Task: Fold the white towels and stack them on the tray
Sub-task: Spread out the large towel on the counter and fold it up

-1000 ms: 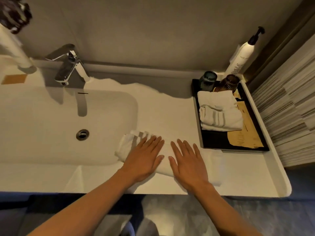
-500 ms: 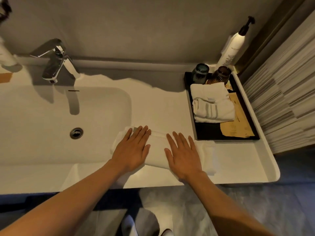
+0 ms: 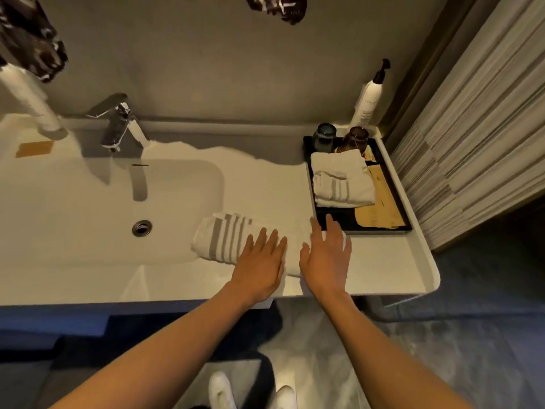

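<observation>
Pressing a striped white towel (image 3: 236, 240) flat on the table (image 3: 383, 267), right next to the sink basin (image 3: 88, 208). Left hand (image 3: 261, 268) lying palm-down on the towel's middle w/ fingers straight and slightly fanned, prob to smooth the fold and keep it from springing back open. Right hand (image 3: 326, 256) also spread flat, no pinching, fingers reaching toward the near-left corner of the black tray (image 3: 380, 228); resting over the towel's right end, though hard to tell how much cloth is under the palm. So both grips open and flat, neither curled round anything.

Grey stripes showing at the towel's left end, which is hanging a bit over the basin edge, prob bc the towel is longer than the free table space between sink and tray.

Sitting on the tray already: two folded white towels (image 3: 342, 181), stacked toward the back, striped one on top. Front of tray holding a yellowish paper card (image 3: 380, 208), back corner two dark tumblers (image 3: 339, 138), w/ a pump bottle (image 3: 368, 98) standing behind on the ledge. Stack placed mid-tray, prob leaving the glasses reachable.

Guessing roughly 2/3 done: still needing another fold or two before lifting this one onto the stack.
</observation>
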A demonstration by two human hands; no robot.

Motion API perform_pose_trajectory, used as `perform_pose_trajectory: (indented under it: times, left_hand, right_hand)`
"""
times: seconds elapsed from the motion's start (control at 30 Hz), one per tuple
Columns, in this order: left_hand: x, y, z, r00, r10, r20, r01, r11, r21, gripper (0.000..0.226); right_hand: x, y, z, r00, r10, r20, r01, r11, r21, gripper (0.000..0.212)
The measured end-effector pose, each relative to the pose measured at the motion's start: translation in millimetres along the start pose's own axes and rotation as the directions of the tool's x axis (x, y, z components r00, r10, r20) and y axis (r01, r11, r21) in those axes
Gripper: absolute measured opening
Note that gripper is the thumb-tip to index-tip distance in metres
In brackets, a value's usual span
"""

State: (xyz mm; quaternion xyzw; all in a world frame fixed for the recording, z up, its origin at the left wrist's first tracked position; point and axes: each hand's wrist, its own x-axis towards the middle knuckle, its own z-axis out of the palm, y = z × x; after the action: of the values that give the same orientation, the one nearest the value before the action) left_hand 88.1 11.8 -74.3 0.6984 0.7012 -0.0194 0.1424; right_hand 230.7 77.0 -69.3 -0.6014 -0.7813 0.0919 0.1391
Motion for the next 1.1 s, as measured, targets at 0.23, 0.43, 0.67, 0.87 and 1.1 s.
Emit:
perform_pose_trajectory:
  times: [0.23,0.43,0.67,0.87,1.1]
  left_hand:
    - [0,-1,28,0.993,-0.085,0.077,0.086,0.996,-0.001,0.064]
    - [-5,-26,22,0.994,-0.097,-0.044,0.097,0.995,-0.016,0.054]
    - [-11,-33,30,0.988,-0.109,-0.109,0.117,0.991,0.064,0.050]
    - [0,-46,9,0.978,-0.178,-0.110,0.138,0.943,-0.302,0.035]
    - [4,-105,-44,0.827,-0.245,0.506,0.345,-0.490,-0.801,0.043]
  right_hand:
    - [12,28,-8,0.653,0.641,0.403,-0.752,0.612,0.244,0.092]
    - [33,45,-36,0.681,0.561,0.471,-0.729,0.576,0.369,0.041]
    - [50,1,-70,0.807,0.531,0.258,-0.581,0.791,0.192,0.062]
    - [42,-100,-61,0.961,0.202,0.189,-0.200,0.979,-0.029,0.062]
    - [-3,-171,3,0.969,0.066,0.240,-0.109,0.979,0.172,0.041]
